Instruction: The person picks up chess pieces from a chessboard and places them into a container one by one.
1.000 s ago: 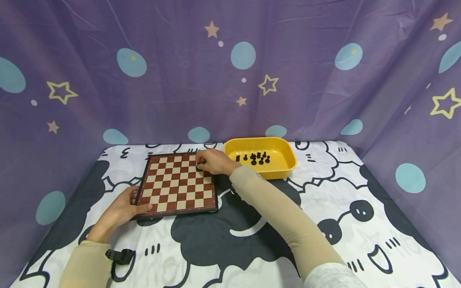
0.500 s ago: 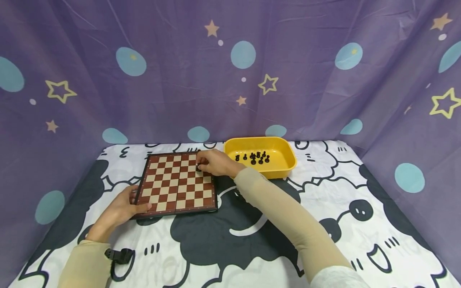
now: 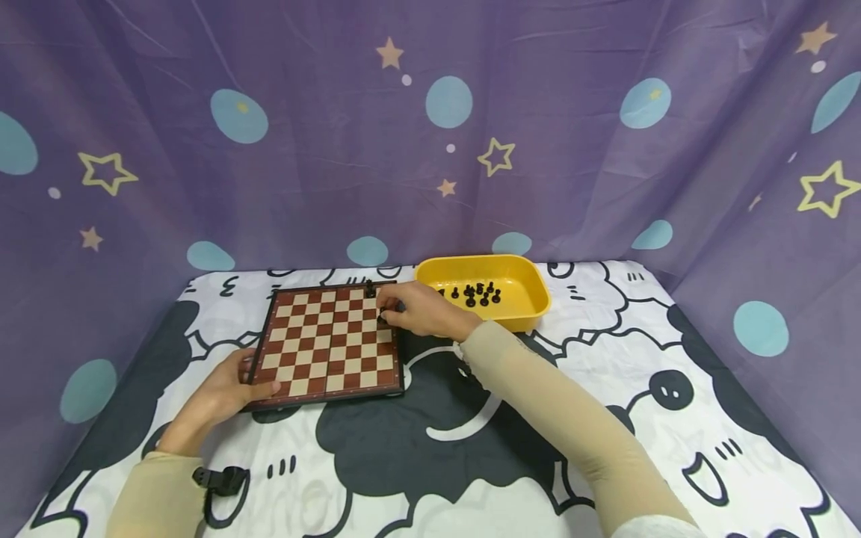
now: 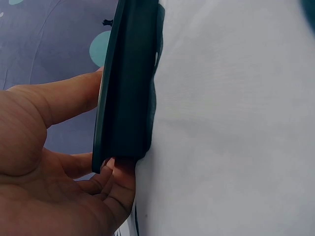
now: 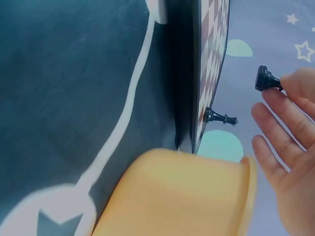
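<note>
A folding chessboard [image 3: 329,344] with brown and cream squares lies on the cloth. My left hand [image 3: 225,385] grips its near left corner, thumb on the top face and other fingers at the edge and underneath; the left wrist view shows the board's dark side wall [image 4: 128,88] between them. Above the board's right side, my right hand [image 3: 420,308] pinches a black chess piece [image 5: 266,79] by its top, base toward the board. Fingers hide its head. A black chess piece with a pronged top [image 5: 219,117] stands upright on the board, near the far edge.
A yellow tray [image 3: 518,324] stands right of the board, near the back, with several black chess pieces [image 3: 484,299] inside. The right forearm passes in front of the tray. A patterned cloth [image 3: 377,463] covers the table, and a purple curtain [image 3: 303,194] hangs behind it.
My right hand, pinching the black piece, has moved slightly right, so the piece standing at the board's far edge now shows. My left hand has stayed on the corner.
</note>
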`<state>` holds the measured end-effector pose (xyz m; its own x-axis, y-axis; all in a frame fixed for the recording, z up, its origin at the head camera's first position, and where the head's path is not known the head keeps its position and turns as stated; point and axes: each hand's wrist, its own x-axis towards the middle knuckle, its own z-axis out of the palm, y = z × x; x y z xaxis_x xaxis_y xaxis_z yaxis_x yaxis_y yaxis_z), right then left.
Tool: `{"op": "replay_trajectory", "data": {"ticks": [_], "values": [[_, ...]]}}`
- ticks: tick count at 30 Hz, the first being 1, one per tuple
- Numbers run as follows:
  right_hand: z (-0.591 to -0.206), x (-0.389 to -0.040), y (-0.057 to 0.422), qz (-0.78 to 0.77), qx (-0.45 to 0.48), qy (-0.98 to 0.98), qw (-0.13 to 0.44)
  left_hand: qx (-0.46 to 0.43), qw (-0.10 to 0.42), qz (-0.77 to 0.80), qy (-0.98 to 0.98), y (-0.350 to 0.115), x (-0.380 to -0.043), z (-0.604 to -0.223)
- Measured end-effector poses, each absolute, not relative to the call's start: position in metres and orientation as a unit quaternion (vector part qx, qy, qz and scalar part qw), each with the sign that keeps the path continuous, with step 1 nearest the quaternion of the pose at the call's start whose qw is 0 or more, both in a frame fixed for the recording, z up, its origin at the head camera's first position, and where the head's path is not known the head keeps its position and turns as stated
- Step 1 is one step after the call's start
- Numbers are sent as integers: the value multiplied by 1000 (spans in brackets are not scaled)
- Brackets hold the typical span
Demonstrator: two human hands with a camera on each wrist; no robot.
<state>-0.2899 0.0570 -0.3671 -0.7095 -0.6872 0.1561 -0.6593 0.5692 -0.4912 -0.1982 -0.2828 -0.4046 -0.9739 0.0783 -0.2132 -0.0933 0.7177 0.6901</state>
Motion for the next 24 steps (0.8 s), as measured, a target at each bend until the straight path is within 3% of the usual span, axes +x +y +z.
{"op": "replay_trajectory", "data": {"ticks": [24], "values": [[-362, -282, 122, -312, -320, 893, -59, 4, 114, 385, 916, -284, -199, -407]]}}
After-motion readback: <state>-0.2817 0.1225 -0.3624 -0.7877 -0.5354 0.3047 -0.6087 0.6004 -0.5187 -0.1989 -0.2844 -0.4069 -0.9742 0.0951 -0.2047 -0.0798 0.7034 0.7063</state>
